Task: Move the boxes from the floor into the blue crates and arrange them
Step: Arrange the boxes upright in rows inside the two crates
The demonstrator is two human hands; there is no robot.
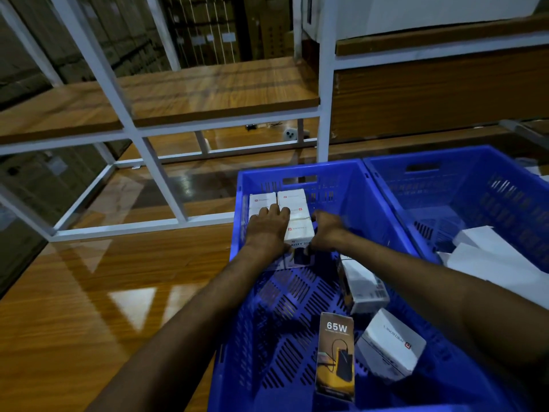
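Now my left grip (269, 230) lies flat, fingers straight, on the stacked boxes (292, 199) at eleven o'clock in the blue crate (297, 171). My right grip (326, 233) curls round the white box (300, 233) just beside them. Loose boxes (389, 346) lie at five o'clock in the crate.

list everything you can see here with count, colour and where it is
near crate: one, blue, under the hands
second crate: one, blue, touching its right side
stacked boxes: several, white, far left corner of near crate
held box: one, white, front of that stack
loose boxes: three, white, one face marked 65W, near crate's right part
blurred boxes: count unclear, white, second crate
shelf frame: one, white, behind crates
floor: brown, glossy
left hand: on the stack
right hand: grips held box
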